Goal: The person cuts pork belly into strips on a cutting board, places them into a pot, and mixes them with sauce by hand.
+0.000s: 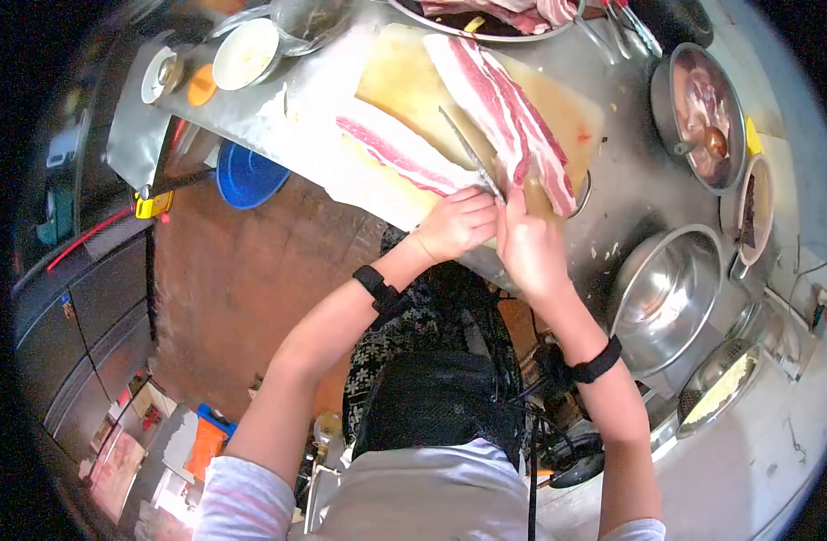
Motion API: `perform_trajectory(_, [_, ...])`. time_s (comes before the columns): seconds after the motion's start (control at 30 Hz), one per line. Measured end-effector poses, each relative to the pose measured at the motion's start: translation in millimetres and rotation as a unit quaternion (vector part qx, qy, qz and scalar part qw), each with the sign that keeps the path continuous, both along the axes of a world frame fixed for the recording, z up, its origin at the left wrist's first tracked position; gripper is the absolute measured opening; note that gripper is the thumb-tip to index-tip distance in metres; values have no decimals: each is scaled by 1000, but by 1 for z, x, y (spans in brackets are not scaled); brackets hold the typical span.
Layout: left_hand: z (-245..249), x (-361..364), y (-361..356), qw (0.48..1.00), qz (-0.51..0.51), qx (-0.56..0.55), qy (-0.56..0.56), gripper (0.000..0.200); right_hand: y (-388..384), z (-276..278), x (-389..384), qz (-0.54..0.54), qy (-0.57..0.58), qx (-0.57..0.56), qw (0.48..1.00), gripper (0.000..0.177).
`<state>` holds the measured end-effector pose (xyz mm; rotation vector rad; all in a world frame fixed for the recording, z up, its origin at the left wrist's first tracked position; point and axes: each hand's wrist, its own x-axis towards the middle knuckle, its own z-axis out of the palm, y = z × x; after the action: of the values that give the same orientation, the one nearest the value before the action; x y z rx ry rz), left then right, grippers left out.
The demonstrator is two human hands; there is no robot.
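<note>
A long slab of pork belly (508, 108) and a narrower strip of pork belly (397, 147) lie on the yellowish cutting board (400, 77). Between the two pieces a knife (468, 144) points away from me, its handle end by my hands. My right hand (532, 251) is closed around the knife's handle, index finger stretched forward, near the slab's close end. Beside it, my left hand (459, 224) has its fingers curled over the near end of the narrower strip, pressing it close to the blade. The strip's end under those fingers is hidden.
A large basin of meat (486, 32) stands behind the board. To the right are a pot with meat (702, 108), an empty steel bowl (670, 288) and a strainer (716, 383). A white bowl (247, 54) sits at back left; a blue bucket (251, 176) is below the table edge.
</note>
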<state>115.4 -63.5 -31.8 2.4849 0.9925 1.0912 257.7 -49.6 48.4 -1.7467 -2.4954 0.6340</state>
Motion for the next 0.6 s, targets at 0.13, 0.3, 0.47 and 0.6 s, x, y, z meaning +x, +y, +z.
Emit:
perform_trajectory(0.13, [5, -3, 2, 998, -51, -11, -43, 24, 44, -15, 12, -11, 133, 4, 991, 23])
perform_trajectory(0.3, [7, -2, -14, 999, 1, -35, -24, 27, 49, 7, 22, 25, 164, 73, 983, 23])
perform_trajectory(0.47, [17, 8, -18, 999, 40, -16, 7, 26, -21, 52, 48, -42, 63, 1, 997, 23])
perform_trajectory(0.6, [15, 10, -16, 998, 31, -9, 53, 30, -66, 34, 92, -19, -29, -39, 999, 22])
